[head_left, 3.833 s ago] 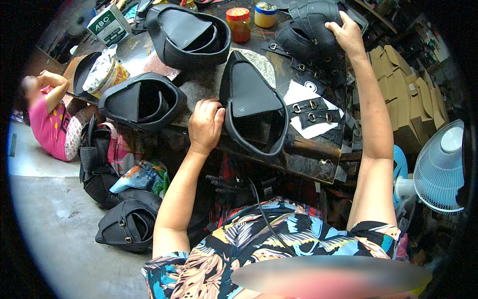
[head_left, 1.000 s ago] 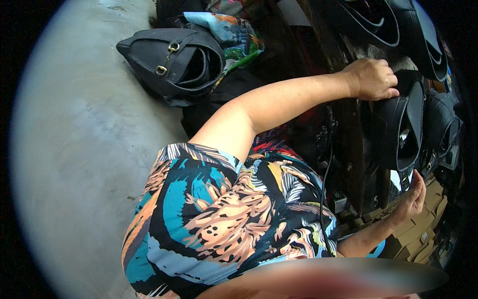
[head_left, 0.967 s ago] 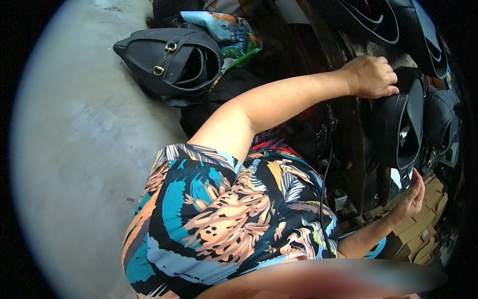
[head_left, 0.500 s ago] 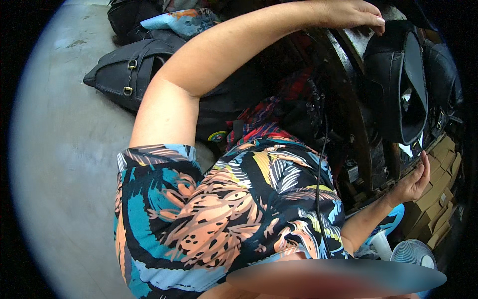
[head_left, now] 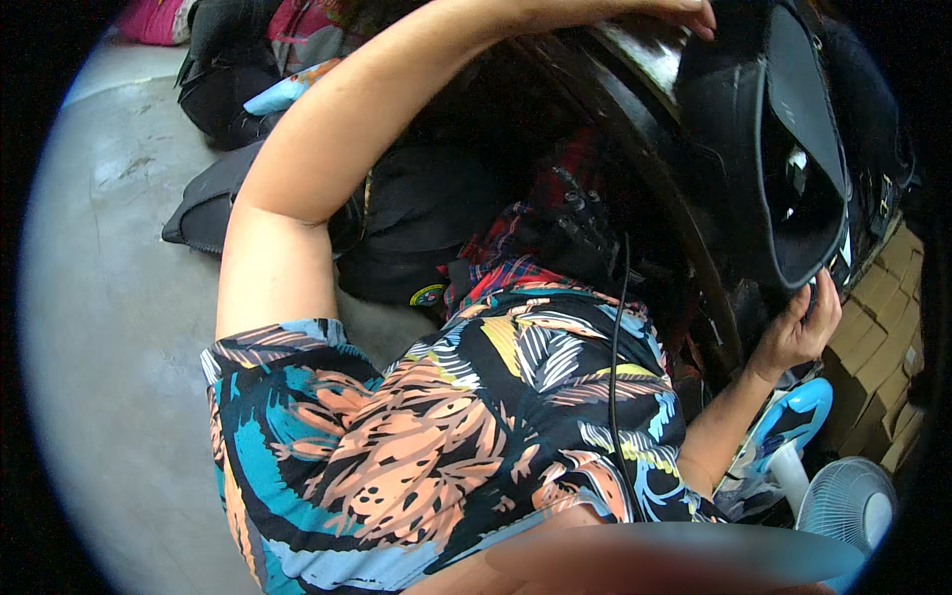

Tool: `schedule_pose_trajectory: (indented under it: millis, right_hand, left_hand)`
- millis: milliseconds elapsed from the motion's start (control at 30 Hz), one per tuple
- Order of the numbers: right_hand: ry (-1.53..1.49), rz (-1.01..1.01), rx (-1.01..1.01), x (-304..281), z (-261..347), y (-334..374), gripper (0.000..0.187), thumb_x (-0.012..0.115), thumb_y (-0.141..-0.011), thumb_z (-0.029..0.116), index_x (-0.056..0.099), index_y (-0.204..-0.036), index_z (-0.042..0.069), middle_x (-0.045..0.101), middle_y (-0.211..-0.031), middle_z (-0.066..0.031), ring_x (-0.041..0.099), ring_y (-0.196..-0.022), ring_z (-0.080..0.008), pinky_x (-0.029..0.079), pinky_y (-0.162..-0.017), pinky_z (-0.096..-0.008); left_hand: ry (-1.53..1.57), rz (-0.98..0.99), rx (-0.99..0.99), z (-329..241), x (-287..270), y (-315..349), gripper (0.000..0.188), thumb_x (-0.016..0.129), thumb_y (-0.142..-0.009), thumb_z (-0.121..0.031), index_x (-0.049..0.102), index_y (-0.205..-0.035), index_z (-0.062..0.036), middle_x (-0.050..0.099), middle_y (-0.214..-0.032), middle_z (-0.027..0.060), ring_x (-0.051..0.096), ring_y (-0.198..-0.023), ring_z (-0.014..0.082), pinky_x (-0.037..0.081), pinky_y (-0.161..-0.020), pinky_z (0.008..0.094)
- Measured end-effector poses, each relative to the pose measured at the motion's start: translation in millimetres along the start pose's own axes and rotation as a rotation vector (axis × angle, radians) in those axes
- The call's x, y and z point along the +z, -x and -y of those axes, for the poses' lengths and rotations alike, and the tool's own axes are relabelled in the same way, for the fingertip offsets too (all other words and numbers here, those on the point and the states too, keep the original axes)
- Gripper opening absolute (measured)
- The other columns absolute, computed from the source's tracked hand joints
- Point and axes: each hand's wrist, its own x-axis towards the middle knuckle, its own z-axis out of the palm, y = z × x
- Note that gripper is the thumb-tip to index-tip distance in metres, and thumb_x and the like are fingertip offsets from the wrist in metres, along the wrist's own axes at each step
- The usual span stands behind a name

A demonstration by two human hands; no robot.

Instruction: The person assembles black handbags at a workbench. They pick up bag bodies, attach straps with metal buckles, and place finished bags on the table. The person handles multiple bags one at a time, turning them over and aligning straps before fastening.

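A black bag (head_left: pixel 739 139) with a leather-like surface stands at the edge of a dark, worn bench (head_left: pixel 647 52), its long axis running from the upper border of the view down toward the worker's right hand (head_left: pixel 801 322). The broad, rounded rim points at that hand and the mouth gapes beside a smooth, tapering panel (head_left: pixel 808 89); the wall is matte and curved, the edge bound in a raised strip. The right thumb and fingers are parted, tips at the rim. The left hand (head_left: pixel 684 10), cropped at the top, bends its fingers by the bag's side; whether they grip cannot be told. Past the bench's right end stand folded brown cardboard (head_left: pixel 883 317) and a fan (head_left: pixel 848 506) with a wire cage. Left of the bench, another black bag (head_left: pixel 206 198) lies on smooth grey concrete (head_left: pixel 119 377).
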Motion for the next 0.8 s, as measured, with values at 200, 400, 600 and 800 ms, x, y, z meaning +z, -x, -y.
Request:
schedule_pose_trajectory:
  millis: [200, 400, 600, 800]
  right_hand:
    - [-0.004, -0.028, 0.003, 3.8, 4.9, 1.5, 0.022, 0.061, -0.098, 0.014, 0.071, -0.112, 0.001, 0.074, -0.107, -0.0103, 0.066, -0.102, -0.0283, 0.05, -0.094, -0.0389]
    - [-0.045, -0.033, -0.001, 12.6, 5.3, -3.2, 0.019, 0.063, -0.097, 0.012, 0.074, -0.107, 0.001, 0.074, -0.104, -0.0107, 0.067, -0.099, -0.026, 0.052, -0.09, -0.0371]
    - [-0.069, -0.055, 0.031, 19.6, 0.5, 0.8, 0.017, 0.065, -0.095, 0.013, 0.075, -0.104, 0.003, 0.074, -0.1, -0.0121, 0.069, -0.096, -0.0266, 0.053, -0.088, -0.0376]
    - [0.076, -0.188, -0.149, 23.0, -2.7, 10.8, 0.014, 0.067, -0.087, 0.018, 0.072, -0.097, 0.01, 0.072, -0.09, -0.0068, 0.069, -0.083, -0.0275, 0.056, -0.074, -0.04]
  left_hand:
    - [0.071, -0.039, -0.14, -0.8, -3.0, 0.7, 0.031, 0.051, -0.105, -0.031, 0.061, -0.117, -0.0043, 0.066, -0.116, 0.0067, 0.06, -0.111, 0.0149, 0.046, -0.1, 0.0312]
    - [0.119, -0.066, -0.111, 15.0, -11.7, 2.7, 0.031, 0.052, -0.104, -0.03, 0.061, -0.116, -0.0029, 0.067, -0.115, 0.0094, 0.062, -0.111, 0.0175, 0.048, -0.099, 0.0334]
    - [0.077, -0.127, -0.188, 30.9, -8.0, 0.2, 0.032, 0.054, -0.103, -0.031, 0.061, -0.119, -0.0042, 0.067, -0.115, 0.0081, 0.063, -0.109, 0.0177, 0.049, -0.096, 0.0323]
    - [-0.653, -0.332, -0.038, 27.3, 19.7, 13.3, 0.031, 0.059, -0.1, -0.027, 0.069, -0.118, -0.0044, 0.068, -0.11, 0.0068, 0.061, -0.103, 0.0162, 0.045, -0.094, 0.0283]
